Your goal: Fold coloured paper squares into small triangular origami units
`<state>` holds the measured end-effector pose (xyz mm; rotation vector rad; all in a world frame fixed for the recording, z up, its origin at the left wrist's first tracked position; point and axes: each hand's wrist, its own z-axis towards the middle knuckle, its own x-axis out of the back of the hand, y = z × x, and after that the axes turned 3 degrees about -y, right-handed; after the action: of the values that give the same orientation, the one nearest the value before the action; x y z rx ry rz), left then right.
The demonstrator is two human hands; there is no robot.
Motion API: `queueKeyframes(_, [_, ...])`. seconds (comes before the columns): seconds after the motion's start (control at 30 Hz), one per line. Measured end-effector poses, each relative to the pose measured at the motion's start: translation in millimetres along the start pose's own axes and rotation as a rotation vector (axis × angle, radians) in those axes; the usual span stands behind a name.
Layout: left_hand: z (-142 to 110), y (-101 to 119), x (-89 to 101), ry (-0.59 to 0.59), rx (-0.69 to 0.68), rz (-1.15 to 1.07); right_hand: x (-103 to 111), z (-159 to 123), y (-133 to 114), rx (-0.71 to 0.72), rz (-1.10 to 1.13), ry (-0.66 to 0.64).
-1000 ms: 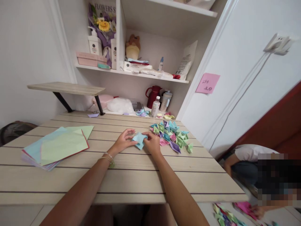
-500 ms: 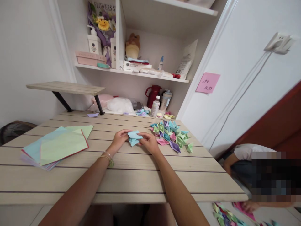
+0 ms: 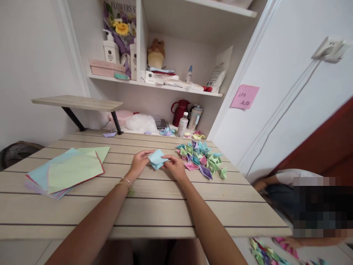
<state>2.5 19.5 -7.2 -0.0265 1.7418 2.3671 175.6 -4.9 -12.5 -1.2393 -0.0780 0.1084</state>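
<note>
Soft, even indoor light covers the table [image 3: 234, 217]. The cord [image 3: 275, 127] throws a thin shadow to its left on the right wall [image 3: 289, 44]; the left wall [image 3: 30, 55] is greyer. The blue paper [image 3: 156, 157] looks pale above, its folds soft. Under the table it is dark. Wide-angle stretching tilts the outer edges, and coarse pixels hide a patch at near right.

One blue paper [image 3: 157, 159] is held by two hands [image 3: 138, 163]; one jug [image 3: 180, 114], one plush [image 3: 156, 58] and one note [image 3: 245, 96] are seen.
</note>
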Motion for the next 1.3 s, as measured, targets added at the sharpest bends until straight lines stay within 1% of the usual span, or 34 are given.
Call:
queueKeyframes(0.07, [-1, 1, -1.7, -0.079, 0.063, -0.063, 3, 2, 0, -0.022, 0.099, 0.04])
queueKeyframes(0.17, [-4, 0, -2.6, -0.197, 0.19, -0.094, 7, 4, -1, -0.054, 0.208, 0.082])
queueKeyframes(0.23, [-5, 0, -2.2, -0.235, 0.243, -0.116, 9, 4, -1, -0.075, 0.237, 0.094])
queueKeyframes(0.3, [-4, -1, -1.8, -0.203, 0.241, -0.153, 11, 4, -2, -0.091, 0.239, 0.08])
queueKeyframes(0.37, [-3, -2, -1.3, -0.133, 0.213, -0.175, 12, 4, -2, -0.102, 0.221, 0.046])
queueKeyframes(0.43, [-2, -2, -0.7, -0.071, 0.19, -0.169, 13, 4, -3, -0.109, 0.177, 0.013])
queueKeyframes(0.5, [-1, -3, 0.0, -0.049, 0.18, -0.133, 13, 4, -2, -0.108, 0.129, 0.007])
queueKeyframes(0.63, [0, -3, 1.0, -0.094, 0.14, -0.033, 12, 5, -1, -0.086, 0.096, 0.064])
queueKeyframes(0.7, [-1, -2, 0.7, -0.098, 0.122, 0.02, 11, 5, 0, -0.062, 0.072, 0.073])
queueKeyframes(0.77, [-2, -2, 0.1, -0.116, 0.123, 0.053, 12, 5, 1, -0.028, 0.029, 0.059])
queueKeyframes(0.87, [-4, -1, -0.9, -0.173, 0.135, 0.053, 13, 5, 2, 0.015, -0.047, 0.028])
queueKeyframes(1.0, [-5, -2, -1.5, -0.213, 0.131, 0.031, 15, 6, 3, 0.025, -0.188, -0.006])
queueKeyframes(1.1, [-5, -2, -1.9, -0.212, 0.103, 0.05, 16, 5, 3, 0.073, -0.331, -0.027])
queueKeyframes(1.2, [-5, -2, -2.2, -0.177, 0.065, 0.1, 16, 4, 2, 0.151, -0.469, -0.037])
queueKeyframes(1.3, [-4, -2, -1.6, -0.145, 0.029, 0.172, 17, 4, 1, 0.218, -0.552, -0.035])
